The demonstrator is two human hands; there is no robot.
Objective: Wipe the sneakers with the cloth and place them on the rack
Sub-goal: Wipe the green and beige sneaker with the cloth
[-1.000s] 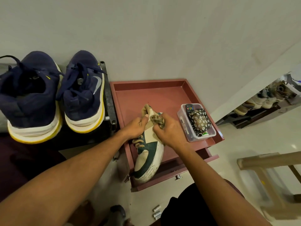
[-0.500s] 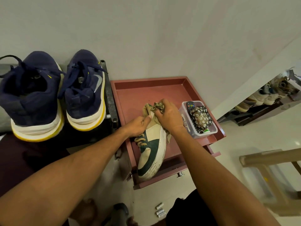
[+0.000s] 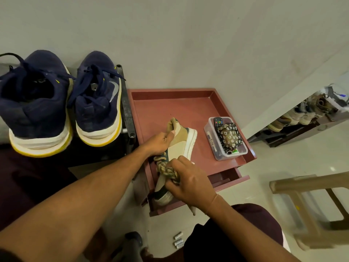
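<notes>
**Sneaker [image 3: 181, 146] under the cloth [image 3: 169, 173] at the front of the red surface [image 3: 170, 103]**

Nearest, small batteries [image 3: 178, 241] lie on the floor by the person's knee. Beyond them the right hand [image 3: 188, 184] has its fingers curled round the bunched cloth and presses it on the laces and toe end of the tan, cream and green sneaker. The shoe lies tilted on its side, white sole turned right, with its toe over the front edge above an open drawer [image 3: 226, 176]. The left hand [image 3: 160, 143] grips the heel collar, thumb on the outside. Just to the right stands a clear tub [image 3: 211, 142] holding a remote [image 3: 218, 121] and a flowered pouch [image 3: 229, 137]. To the left, a navy pair [image 3: 98, 103] sits on the black rack [image 3: 127, 114], toes to the wall.
</notes>
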